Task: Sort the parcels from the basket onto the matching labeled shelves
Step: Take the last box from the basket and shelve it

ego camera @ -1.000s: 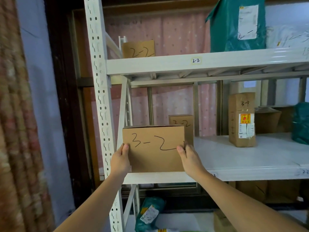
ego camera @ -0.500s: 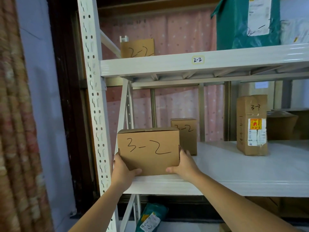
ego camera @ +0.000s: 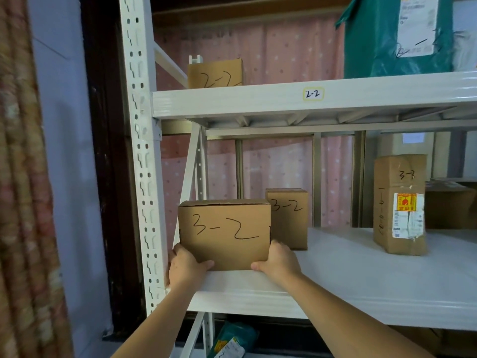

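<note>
Head view, sole entry.

Box (ego camera: 224,235), cardboard, marked "3-2": seated on middle shelf (ego camera: 361,277) at far left end, close beside white upright (ego camera: 139,156). Long axis across the view, parallel to shelf front; lettered face toward the camera.

Left hand (ego camera: 184,266): gripping lower left corner of box, thumb laid along bottom front edge, fingers round the side (tips hidden).

Right hand (ego camera: 277,260): gripping lower right corner, thumb likewise on front face, fingers behind the side.

Governing relation: box directly ahead of both hands, between them, hands equally near, one per short end. Shelf depth lies straight behind the box. Judged: placement nearly done; remaining move either a short push rearward or a plain release, both hands drawing apart sideways. Little room at left, hand sitting tight against the upright.

Neighbours on same shelf: second box (ego camera: 289,218), also "3-2", just behind and to the right, apparently touching or nearly so (match of marking suggests the correct shelf; the shelf's own label not visible). Tall box (ego camera: 398,202), "3-3", well apart at right.

Upper shelf (ego camera: 258,100), label "2-2" (ego camera: 312,94): small "2-2" box (ego camera: 215,73), green bag (ego camera: 382,40).

Below: another green bag (ego camera: 232,339), partly seen.

Basket: not in view.
</note>
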The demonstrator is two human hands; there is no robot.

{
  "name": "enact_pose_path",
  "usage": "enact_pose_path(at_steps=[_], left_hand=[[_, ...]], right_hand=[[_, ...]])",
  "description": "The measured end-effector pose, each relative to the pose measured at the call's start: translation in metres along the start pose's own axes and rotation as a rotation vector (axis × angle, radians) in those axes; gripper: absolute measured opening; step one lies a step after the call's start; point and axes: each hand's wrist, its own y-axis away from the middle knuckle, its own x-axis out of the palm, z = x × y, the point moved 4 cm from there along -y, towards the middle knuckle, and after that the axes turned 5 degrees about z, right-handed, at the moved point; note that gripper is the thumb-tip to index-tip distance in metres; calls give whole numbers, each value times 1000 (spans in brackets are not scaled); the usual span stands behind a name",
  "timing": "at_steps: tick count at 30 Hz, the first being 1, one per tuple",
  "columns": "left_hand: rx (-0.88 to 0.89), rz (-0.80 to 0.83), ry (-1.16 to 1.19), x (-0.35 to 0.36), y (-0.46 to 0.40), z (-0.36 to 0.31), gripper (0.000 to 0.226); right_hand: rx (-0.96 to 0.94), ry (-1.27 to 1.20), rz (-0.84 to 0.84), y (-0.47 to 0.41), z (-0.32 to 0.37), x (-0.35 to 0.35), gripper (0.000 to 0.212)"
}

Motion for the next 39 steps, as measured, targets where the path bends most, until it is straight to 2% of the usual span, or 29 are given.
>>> enact_pose_path(at_steps=[4,11,16,22,27,32,36,39], left_hand=[[27,-15,62,5,-4,-1,93],[0,26,33,14,-19,1,66],[41,3,-17,14,-21,-6,75],[99,21,-93,20,-35,-8,75],[116,23,-156,26,-43,-8,78],[75,45,-97,29,-49,-5,70],[97,89,-155,35,-52,-3,65],[87,104,-154,35,-55,0,57]], right_hand=[[8,-2,-21,-4,5,4,58],[23,44,-12,-14,9,3,50],[47,52,-3,-24,5,8,41],[69,39,-10,-32,1,12,33],[83,-5,-31,-34,-2,13,33],[122,-66,-74,-35,-3,12,47],[111,-19,-90,-39,-4,13,22],[107,-7,-109,-40,-5,13,20]])
